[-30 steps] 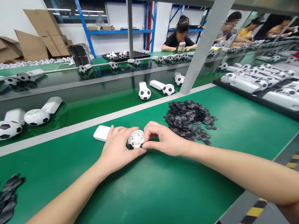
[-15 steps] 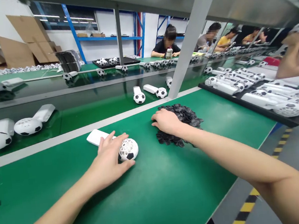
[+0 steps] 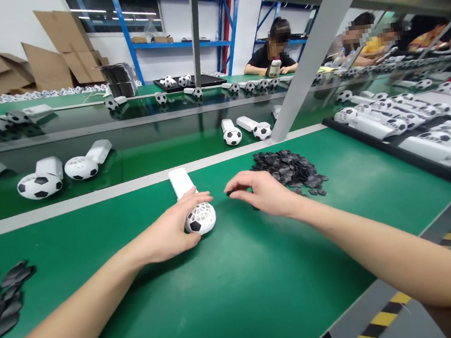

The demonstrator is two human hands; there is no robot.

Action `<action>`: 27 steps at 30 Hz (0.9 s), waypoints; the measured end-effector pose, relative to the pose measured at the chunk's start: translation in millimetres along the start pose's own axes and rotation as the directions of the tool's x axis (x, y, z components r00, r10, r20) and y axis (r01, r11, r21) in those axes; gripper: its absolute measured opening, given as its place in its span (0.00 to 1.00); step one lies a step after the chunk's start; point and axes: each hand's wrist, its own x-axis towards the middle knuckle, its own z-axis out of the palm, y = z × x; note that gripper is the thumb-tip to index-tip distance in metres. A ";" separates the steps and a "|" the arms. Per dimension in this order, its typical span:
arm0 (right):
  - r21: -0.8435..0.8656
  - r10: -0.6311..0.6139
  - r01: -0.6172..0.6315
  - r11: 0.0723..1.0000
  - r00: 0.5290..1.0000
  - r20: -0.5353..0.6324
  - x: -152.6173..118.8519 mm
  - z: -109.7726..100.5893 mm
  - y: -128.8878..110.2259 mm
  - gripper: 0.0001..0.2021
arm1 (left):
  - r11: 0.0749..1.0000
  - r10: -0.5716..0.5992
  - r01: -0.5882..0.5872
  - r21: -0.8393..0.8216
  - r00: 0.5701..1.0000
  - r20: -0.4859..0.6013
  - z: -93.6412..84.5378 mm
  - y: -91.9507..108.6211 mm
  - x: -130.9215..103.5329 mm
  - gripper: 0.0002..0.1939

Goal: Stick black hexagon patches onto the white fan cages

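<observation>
A white handheld device, by its look a soccer-ball fan, lies on the green table with its pale handle pointing away from me. My left hand is curled round the near side of its ball head, thumb below and fingers above. The head has an open lattice and a black patch. To the right of it, my right hand pinches a small black piece between thumb and fingertips, just off the ball. Behind that hand spreads a pile of flat black pieces.
More black pieces lie at the near left. Soccer-ball fans rest on the green conveyor beyond a pale rail. A black tray full of them stands at right. A slanted grey post rises at the table's far edge; co-workers sit beyond.
My right hand has left the black pile and moved left toward the fan, with a small black piece in its fingertips. Under my left hand, the fan has turned, its handle now pointing farther away.
</observation>
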 end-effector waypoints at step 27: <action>0.380 -0.122 0.109 0.919 0.992 0.010 7.3 42.7 -16.1 0.05 | 0.989 0.031 -0.059 -0.135 0.979 -0.203 15.9 -1.2 3.1 0.18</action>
